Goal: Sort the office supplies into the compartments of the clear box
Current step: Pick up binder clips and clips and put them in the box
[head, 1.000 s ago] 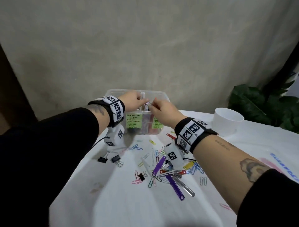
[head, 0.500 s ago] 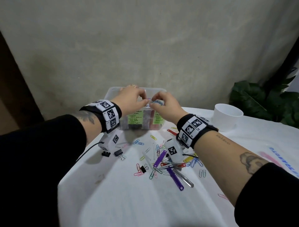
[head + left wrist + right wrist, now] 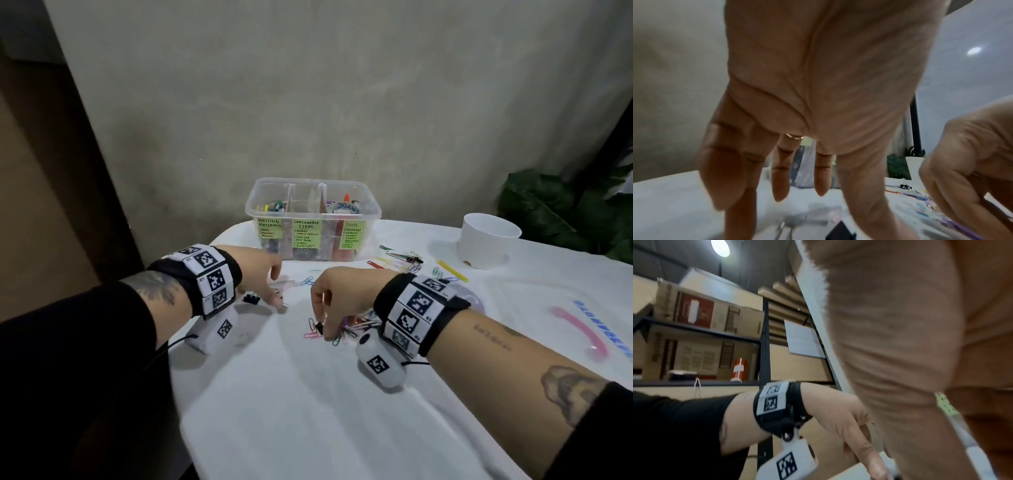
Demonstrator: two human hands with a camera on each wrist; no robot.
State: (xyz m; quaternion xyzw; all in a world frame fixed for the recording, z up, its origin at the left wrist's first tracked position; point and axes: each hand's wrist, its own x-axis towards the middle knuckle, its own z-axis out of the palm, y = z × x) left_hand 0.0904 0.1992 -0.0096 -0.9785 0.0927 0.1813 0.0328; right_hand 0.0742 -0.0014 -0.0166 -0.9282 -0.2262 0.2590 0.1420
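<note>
The clear box (image 3: 373,219) stands at the table's far side, with three compartments labelled writing materials, consumable items and tools. A blue-and-white item (image 3: 344,207) lies in the tools compartment. Loose coloured paper clips (image 3: 352,325) are piled on the white cloth in front of the box. My right hand (image 3: 323,330) curls down over the pile and pinches a small black binder clip (image 3: 319,327) with thumb and fingertip. My left hand (image 3: 279,301) reaches down beside it, its straight fingers (image 3: 780,181) holding nothing, close to a black binder clip (image 3: 251,298).
A white cup (image 3: 488,240) stands at the right with a dark plant (image 3: 565,212) behind it. More clips and a yellow strip (image 3: 452,270) lie right of the box. The table edge (image 3: 185,394) curves away close under my left wrist.
Both hands have come down from the top of the box to the table. The blue-and-white item they held over the box now lies in the tools compartment.
</note>
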